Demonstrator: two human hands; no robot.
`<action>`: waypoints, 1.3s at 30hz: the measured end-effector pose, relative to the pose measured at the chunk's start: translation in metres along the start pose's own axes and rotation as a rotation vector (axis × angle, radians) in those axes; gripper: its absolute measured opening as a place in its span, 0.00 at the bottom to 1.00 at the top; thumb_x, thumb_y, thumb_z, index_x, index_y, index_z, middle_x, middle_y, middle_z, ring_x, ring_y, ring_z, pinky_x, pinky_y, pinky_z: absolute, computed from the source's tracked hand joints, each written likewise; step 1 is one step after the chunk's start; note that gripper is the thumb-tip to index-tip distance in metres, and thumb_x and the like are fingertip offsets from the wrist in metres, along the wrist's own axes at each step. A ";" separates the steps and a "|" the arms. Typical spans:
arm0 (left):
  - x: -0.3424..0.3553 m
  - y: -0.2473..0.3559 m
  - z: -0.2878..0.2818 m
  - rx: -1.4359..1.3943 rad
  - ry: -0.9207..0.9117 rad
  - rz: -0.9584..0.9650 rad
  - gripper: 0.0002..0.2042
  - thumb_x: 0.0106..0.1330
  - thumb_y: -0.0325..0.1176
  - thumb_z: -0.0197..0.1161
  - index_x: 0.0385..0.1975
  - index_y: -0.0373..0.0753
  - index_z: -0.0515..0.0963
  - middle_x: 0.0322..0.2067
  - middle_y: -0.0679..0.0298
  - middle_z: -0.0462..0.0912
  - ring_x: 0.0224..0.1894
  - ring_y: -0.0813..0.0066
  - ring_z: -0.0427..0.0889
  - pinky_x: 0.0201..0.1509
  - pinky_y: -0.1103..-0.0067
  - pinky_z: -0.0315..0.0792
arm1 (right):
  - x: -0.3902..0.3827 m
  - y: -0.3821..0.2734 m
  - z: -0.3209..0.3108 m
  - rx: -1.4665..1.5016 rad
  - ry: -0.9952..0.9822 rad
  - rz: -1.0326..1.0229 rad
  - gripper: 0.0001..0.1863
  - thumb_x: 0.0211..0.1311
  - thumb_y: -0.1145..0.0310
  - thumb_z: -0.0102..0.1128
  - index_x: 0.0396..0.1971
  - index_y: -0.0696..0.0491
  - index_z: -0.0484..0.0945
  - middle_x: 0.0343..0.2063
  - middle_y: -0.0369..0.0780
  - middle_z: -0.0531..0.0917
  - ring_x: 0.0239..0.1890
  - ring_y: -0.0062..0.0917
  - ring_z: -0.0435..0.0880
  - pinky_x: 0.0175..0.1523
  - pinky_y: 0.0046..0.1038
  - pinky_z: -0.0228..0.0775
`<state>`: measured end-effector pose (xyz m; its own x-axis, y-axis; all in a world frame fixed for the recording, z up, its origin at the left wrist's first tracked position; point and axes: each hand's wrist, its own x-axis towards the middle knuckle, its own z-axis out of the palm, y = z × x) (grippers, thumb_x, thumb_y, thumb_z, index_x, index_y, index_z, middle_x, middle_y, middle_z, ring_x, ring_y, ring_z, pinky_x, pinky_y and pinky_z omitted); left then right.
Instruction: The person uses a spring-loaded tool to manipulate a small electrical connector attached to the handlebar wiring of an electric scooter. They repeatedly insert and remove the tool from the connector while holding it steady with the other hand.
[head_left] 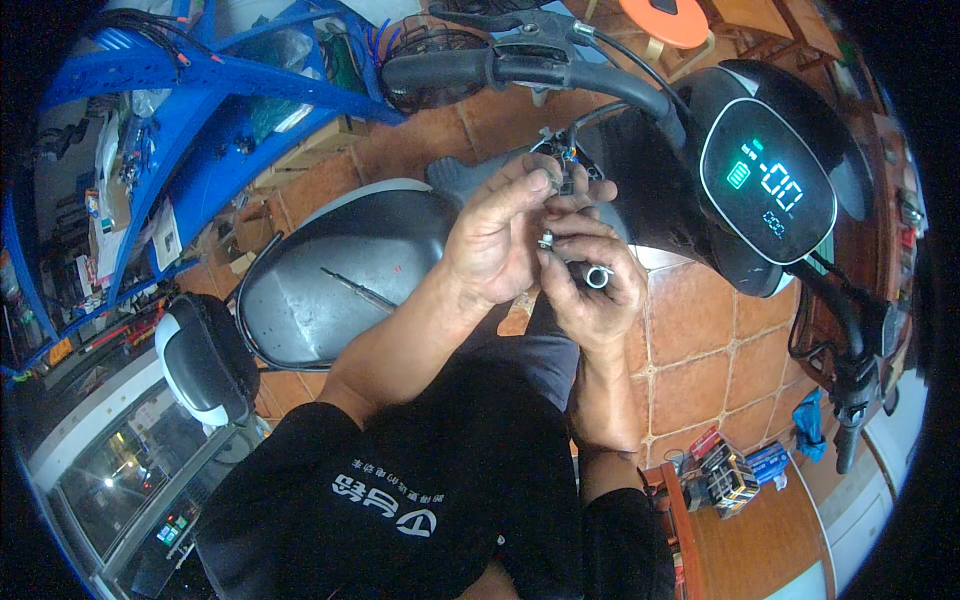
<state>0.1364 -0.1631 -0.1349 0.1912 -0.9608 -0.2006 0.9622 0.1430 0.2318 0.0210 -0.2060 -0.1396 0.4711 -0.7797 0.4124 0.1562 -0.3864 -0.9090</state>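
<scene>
My left hand has its fingers curled round a small dark part near a bundle of thin wires on the scooter's steering column. Just below and right, my right hand is closed on a silver cylindrical tool, with a small pale piece at its thumb tip; the fingers hide much of both. A long screwdriver lies on the black scooter seat. The handlebar and the lit dashboard display are above and to the right.
A blue metal rack with bags and cables fills the upper left. An orange stool stands behind the handlebar. A glass counter is at lower left. A wooden table bearing boxes is at lower right, on the tiled floor.
</scene>
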 end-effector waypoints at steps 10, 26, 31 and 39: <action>0.000 0.000 0.004 0.055 -0.015 0.006 0.05 0.66 0.31 0.57 0.38 0.38 0.74 0.41 0.61 0.79 0.55 0.61 0.74 0.55 0.67 0.72 | 0.009 0.005 -0.005 0.004 0.137 -0.005 0.15 0.45 0.79 0.67 0.35 0.57 0.77 0.33 0.43 0.83 0.37 0.29 0.83 0.38 0.24 0.74; -0.003 -0.002 0.005 0.413 -0.043 0.143 0.05 0.64 0.23 0.58 0.38 0.33 0.75 0.38 0.62 0.77 0.42 0.77 0.76 0.49 0.78 0.72 | 0.028 -0.004 -0.017 -0.093 0.144 -0.008 0.13 0.40 0.77 0.71 0.29 0.57 0.78 0.28 0.44 0.82 0.30 0.28 0.82 0.34 0.25 0.73; -0.004 -0.003 0.007 0.440 -0.027 0.159 0.05 0.64 0.22 0.58 0.39 0.33 0.75 0.38 0.62 0.77 0.42 0.78 0.76 0.49 0.79 0.72 | 0.027 0.000 -0.018 0.017 0.122 0.001 0.13 0.41 0.76 0.72 0.30 0.57 0.79 0.29 0.43 0.81 0.30 0.25 0.81 0.32 0.23 0.71; -0.004 -0.004 0.014 0.458 0.040 0.160 0.05 0.64 0.23 0.59 0.38 0.33 0.76 0.37 0.65 0.77 0.38 0.83 0.75 0.43 0.84 0.71 | 0.027 0.003 -0.018 0.082 0.106 0.006 0.12 0.42 0.76 0.72 0.29 0.57 0.80 0.29 0.42 0.82 0.29 0.24 0.80 0.30 0.21 0.70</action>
<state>0.1292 -0.1629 -0.1212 0.3458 -0.9241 -0.1626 0.7373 0.1604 0.6563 0.0183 -0.2372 -0.1303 0.3781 -0.8314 0.4072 0.2267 -0.3434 -0.9114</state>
